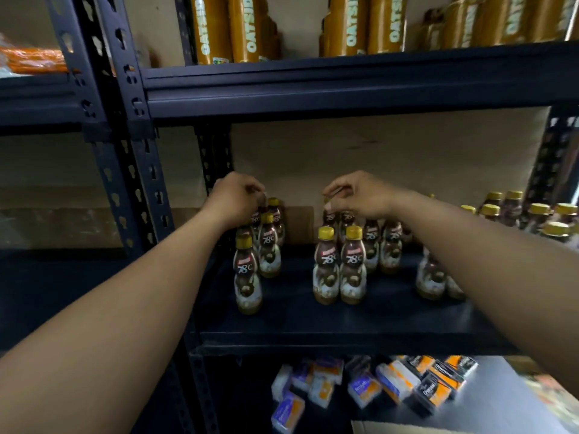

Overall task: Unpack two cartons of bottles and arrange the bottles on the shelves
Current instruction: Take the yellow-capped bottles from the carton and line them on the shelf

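Nearest, two bare forearms, reaching in from the lower corners toward the middle shelf [313, 327]. At the bottom edge, a corner of cardboard [407, 429], cut off by the frame.

Standing upright on that shelf, gold-capped brown bottles [247, 270] in loose clusters: one at the left, a front pair [340, 267] with more behind in the middle, another lot [429, 277] half hidden behind the right forearm, and a further bunch [532, 214] far right, blurred.

Left hand [238, 198] curled over the back of the left cluster, covering the tops there; cannot tell whether gripping or only resting. Right hand [357, 195] with fingertips pinched together on the top of a back bottle [329, 218] in the middle cluster, cap hidden under the fingers.

Behind the bottles, a plain brown board [376, 151]. To the left, dark slotted posts [125, 151], close beside the left wrist. On the shelf above, tall gold cartons [250, 26] marked OATSIDE. Beyond the posts, upper left, an orange pack [34, 59]. Below the middle shelf, small orange, white and purple packs [360, 389] lying scattered at odd angles.
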Demonstrator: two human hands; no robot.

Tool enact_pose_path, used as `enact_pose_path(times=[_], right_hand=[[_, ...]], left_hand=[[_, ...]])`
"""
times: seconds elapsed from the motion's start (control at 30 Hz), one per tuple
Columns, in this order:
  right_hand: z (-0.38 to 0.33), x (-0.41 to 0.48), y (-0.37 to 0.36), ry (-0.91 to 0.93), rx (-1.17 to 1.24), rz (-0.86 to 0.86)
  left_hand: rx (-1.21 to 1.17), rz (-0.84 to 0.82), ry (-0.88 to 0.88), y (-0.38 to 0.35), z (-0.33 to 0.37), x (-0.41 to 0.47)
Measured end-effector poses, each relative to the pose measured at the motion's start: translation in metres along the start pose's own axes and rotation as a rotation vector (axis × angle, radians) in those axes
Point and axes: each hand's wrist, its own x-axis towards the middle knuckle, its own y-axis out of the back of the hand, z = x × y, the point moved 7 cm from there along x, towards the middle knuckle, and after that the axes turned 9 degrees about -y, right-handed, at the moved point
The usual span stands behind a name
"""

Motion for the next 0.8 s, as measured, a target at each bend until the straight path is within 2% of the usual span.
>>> enact_pose_path(times=[0.2,0.33,0.4,0.53,0.63,0.8], right_hand=[[0.026,-0.025,0.021,-0.054,-0.023,0.017],[0.053,-0.028,0.030,-0.107,-0.071,0.060],[0.065,-0.028,0.029,-0.122,-0.033,0.057],[0.074,-0.024,0.003,-0.124,0.010,-0.070],[0.074,-0.016,-0.021,-0.098,-0.035,-0.096],[0.078,-0.011,-0.033,-0.067,-0.022,-0.010]], left_hand=[[-0.030,-0.165,-0.177,-0.037,0.045,0.006],[-0.052,-0.308,-0.221,-0.068,0.052,0.016],[-0.076,-0.415,-0.207,-0.086,0.049,0.020],[-0.076,-0.669,-0.128,-0.118,0.040,0.017],[-0.114,-0.640,-0.122,-0.126,0.036,0.019],[-0.150,-0.553,-0.118,-0.132,0.028,0.018]])
